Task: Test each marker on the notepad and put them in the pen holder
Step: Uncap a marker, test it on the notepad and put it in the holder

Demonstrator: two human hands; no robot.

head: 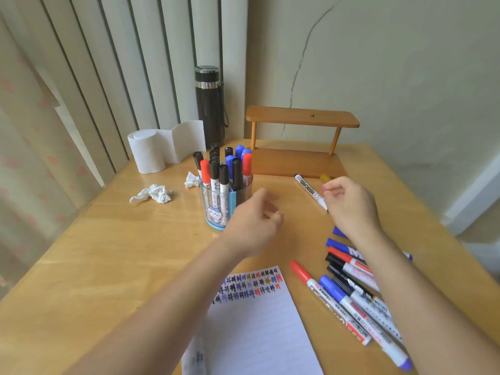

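the next marker to test is likely the black-capped whiteboard marker [311,192], lying flat on the desk [108,253] just beside the right hand [351,207]. more loose markers [351,293] lie in a heap to the right of the notepad [257,320], whose top lines carry rows of test scribbles. the pen holder [216,212] stands upright beyond the pad, crowded with capped markers.

these markers look light, stiff and smooth, so they would roll on the bare wood. take one by the middle of the barrel, then pull the cap straight off, and slide it cap-up into a gap in the holder so the clear cup does not tip.

the left hand [251,223] hovers just beside the holder, its fingers [273,212] loosely curled and seemingly holding nothing. the right fingers [332,189] are curled close to a small yellow thing [324,177]; whether they pinch it i cannot tell.

the desk is pale varnished wood, with crumpled tissues [154,193], a paper roll [151,150], a dark flask [209,104] and a small wooden shelf [301,117] at the back. behind are vertical blinds [121,63], a patterned curtain [21,131] and a cracked wall [392,63].
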